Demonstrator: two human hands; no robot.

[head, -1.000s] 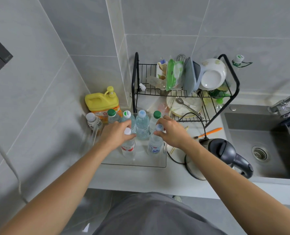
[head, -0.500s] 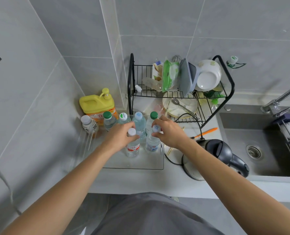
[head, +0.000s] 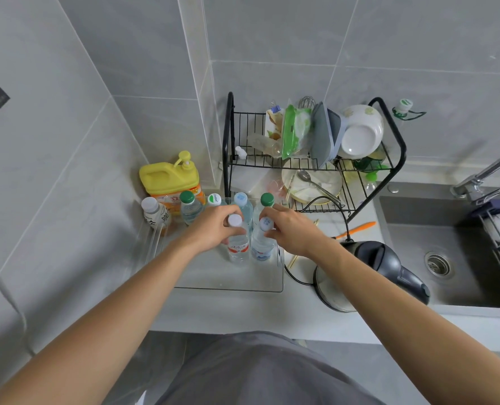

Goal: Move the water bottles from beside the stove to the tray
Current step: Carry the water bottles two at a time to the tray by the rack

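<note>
Six bottles [head: 238,244] in clear tray [head: 228,283]

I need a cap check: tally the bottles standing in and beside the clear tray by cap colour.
Green caps: 2
White caps: 2
White cap with green print: 1
Pale blue caps: 2
Total: 7

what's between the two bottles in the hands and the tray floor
Nothing visible. The left hand grips the white-capped bottle and the right hand grips the blue-capped bottle, both upright inside the clear tray, in front of the back row of bottles.
</note>
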